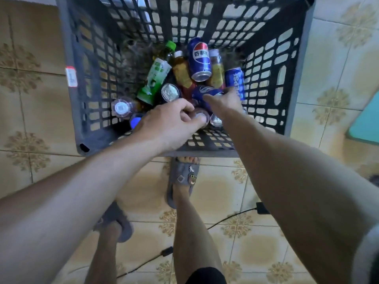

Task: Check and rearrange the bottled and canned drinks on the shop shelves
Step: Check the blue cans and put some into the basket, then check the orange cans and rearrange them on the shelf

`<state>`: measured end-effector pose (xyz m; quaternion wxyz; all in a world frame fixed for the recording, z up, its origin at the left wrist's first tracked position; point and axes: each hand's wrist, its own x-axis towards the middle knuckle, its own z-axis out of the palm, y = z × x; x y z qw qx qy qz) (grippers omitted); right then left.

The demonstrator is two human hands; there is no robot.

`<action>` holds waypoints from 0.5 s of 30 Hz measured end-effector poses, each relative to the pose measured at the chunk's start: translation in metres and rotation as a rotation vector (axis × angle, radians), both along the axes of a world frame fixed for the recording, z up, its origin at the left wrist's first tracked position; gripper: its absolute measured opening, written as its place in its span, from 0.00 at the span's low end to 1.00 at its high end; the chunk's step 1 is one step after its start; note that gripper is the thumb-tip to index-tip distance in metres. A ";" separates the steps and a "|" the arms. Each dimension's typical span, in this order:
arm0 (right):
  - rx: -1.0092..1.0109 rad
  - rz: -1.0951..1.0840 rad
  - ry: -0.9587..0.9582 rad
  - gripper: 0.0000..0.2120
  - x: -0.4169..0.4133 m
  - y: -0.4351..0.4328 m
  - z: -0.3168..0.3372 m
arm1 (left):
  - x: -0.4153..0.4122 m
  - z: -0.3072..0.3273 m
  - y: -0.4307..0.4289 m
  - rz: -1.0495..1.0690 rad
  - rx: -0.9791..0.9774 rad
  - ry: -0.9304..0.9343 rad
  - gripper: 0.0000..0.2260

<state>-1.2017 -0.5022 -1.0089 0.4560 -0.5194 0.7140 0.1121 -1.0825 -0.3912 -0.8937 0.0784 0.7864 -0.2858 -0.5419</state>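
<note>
A dark plastic crate point(86, 111) on the floor holds several drinks: blue cola cans point(200, 58), a green-labelled bottle point(155, 78), yellow-labelled bottles point(181, 72) and upright cans showing their tops point(169, 92). My left hand point(172, 121) reaches into the crate, fingers curled over the cap of an upright bottle point(200, 115). My right hand point(223, 101) lies on a blue can point(207, 92) lying on its side, fingers wrapped around it. Both forearms stretch down into the crate.
The crate's near wall point(205, 148) stands just ahead of my sandalled feet point(183, 179). A black cable point(229, 218) with a plug runs over the patterned floor tiles. A teal object point(367, 121) sits at the right edge, cardboard point(30, 37) at the left.
</note>
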 end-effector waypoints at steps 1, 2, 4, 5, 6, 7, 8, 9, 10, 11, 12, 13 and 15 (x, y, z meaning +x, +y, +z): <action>0.003 0.019 0.028 0.30 -0.002 0.001 -0.005 | 0.001 -0.003 0.002 -0.002 0.010 0.003 0.15; 0.007 0.031 0.057 0.28 -0.003 0.000 -0.007 | 0.002 -0.004 0.003 0.003 0.012 0.009 0.14; 0.037 0.069 0.101 0.24 -0.010 -0.003 -0.005 | 0.004 -0.002 0.008 0.026 0.015 0.032 0.14; 0.050 0.083 0.108 0.23 -0.012 -0.004 0.000 | 0.006 0.002 0.012 0.034 0.019 0.038 0.14; 0.050 0.082 0.116 0.22 -0.014 -0.004 0.006 | 0.009 0.008 0.017 0.034 0.024 0.041 0.14; 0.036 0.078 0.118 0.21 -0.016 -0.004 0.015 | 0.012 0.015 0.022 0.033 0.036 0.045 0.14; 0.017 0.071 0.113 0.20 -0.017 -0.003 0.025 | 0.015 0.024 0.026 0.044 0.040 0.053 0.14; 0.003 0.070 0.102 0.20 -0.015 -0.002 0.038 | 0.021 0.032 0.031 0.070 0.039 0.064 0.14; 0.001 0.088 0.089 0.21 -0.012 0.000 0.051 | 0.027 0.043 0.035 0.101 0.032 0.066 0.12; 0.014 0.128 0.083 0.21 -0.007 0.002 0.065 | 0.034 0.055 0.039 0.119 0.026 0.058 0.11; 0.030 0.178 0.071 0.20 0.000 0.005 0.083 | 0.042 0.072 0.044 0.128 0.018 0.043 0.10; 0.044 0.226 0.061 0.20 0.009 0.009 0.103 | 0.050 0.089 0.049 0.137 0.005 0.030 0.11; 0.034 0.310 0.040 0.15 0.031 0.017 0.146 | 0.067 0.128 0.059 0.162 -0.030 0.013 0.15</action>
